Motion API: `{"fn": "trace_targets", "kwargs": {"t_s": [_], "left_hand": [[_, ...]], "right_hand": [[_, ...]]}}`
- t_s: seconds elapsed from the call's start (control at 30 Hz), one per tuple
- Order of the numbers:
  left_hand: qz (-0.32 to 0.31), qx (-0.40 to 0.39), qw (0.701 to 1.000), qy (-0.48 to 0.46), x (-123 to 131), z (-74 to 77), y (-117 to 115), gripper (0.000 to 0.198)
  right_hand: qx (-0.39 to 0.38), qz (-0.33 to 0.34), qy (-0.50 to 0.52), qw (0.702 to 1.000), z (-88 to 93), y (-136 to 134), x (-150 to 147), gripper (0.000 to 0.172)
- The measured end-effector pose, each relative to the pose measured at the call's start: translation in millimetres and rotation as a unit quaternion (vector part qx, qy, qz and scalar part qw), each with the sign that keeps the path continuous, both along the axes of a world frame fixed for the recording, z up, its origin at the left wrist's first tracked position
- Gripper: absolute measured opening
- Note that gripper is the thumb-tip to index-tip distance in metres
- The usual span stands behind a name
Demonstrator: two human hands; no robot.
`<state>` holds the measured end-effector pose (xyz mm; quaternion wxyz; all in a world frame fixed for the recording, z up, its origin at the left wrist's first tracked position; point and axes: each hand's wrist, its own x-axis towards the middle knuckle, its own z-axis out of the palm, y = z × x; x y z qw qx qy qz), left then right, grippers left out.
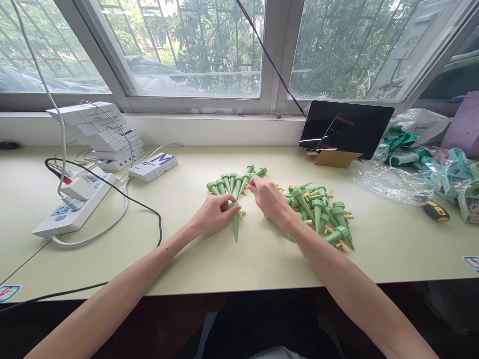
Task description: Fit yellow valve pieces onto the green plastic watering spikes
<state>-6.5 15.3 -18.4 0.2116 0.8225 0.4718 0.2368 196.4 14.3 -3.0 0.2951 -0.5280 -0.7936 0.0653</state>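
My left hand [214,215] has its thumb and fingers closed at the cap of a green plant watering spike [235,228], whose tip points toward me; a small yellow valve sticks out at its side. Just beyond, my right hand [270,198] is closed in a pinch at the right end of a fanned row of similar green spikes [232,180]. Whatever its fingertips hold is hidden. Under and beside my right forearm lies a loose pile of green spikes [317,212] with yellow valves, partly covered by the arm.
At left are a white power strip [80,202] with cables, stacked white boxes [108,132] and a single white box [154,167]. A tablet [346,129] leans on a cardboard stand at the back. Clear plastic bags [396,184] and a yellow-black tool [437,211] lie right.
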Motion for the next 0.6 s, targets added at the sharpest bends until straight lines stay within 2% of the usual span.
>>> {"fn": "trace_targets", "kwargs": {"t_s": [0.1, 0.23, 0.4, 0.6], "left_hand": [[-0.010, 0.005, 1.000, 0.003, -1, -0.1, 1, 0.029], [-0.026, 0.013, 1.000, 0.005, -2, 0.2, 2, 0.025], [-0.039, 0.015, 0.999, -0.005, 0, 1.3, 1, 0.024], [-0.019, 0.024, 0.999, -0.042, 1, 4.2, 1, 0.025]], "right_hand": [[0.030, 0.051, 0.018, 0.998, -2.3, -9, -5, 0.015], [0.043, 0.084, 0.035, 0.995, -5.4, -16, -10, 0.011], [0.042, 0.095, 0.068, 0.992, -8.6, -16, -10, 0.010], [0.066, 0.087, 0.093, 0.990, -10.1, -16, -10, 0.011]]}}
